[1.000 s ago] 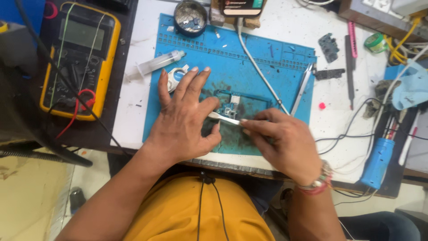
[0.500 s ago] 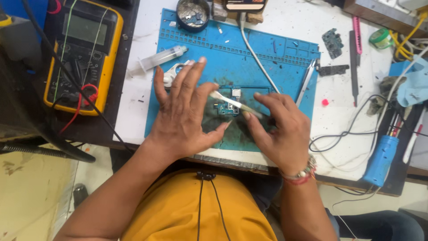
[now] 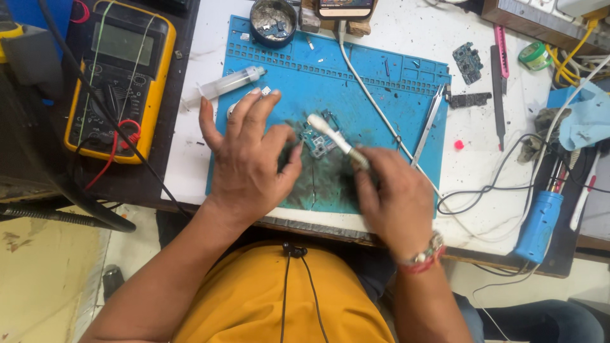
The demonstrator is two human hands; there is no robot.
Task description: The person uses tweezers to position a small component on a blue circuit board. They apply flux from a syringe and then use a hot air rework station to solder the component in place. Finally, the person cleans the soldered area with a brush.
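The left hand (image 3: 248, 162) lies open, pinning the board (image 3: 318, 141); the right hand (image 3: 397, 200) grips the brush (image 3: 337, 141) — scrub softly

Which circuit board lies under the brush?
The small board on the blue mat, between both hands; the other board lies untouched on the white table.

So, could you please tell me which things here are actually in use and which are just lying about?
In use: left hand; right hand; white brush; small circuit board; blue mat.
Lying about: multimeter; syringe; tweezers; blue soldering iron.
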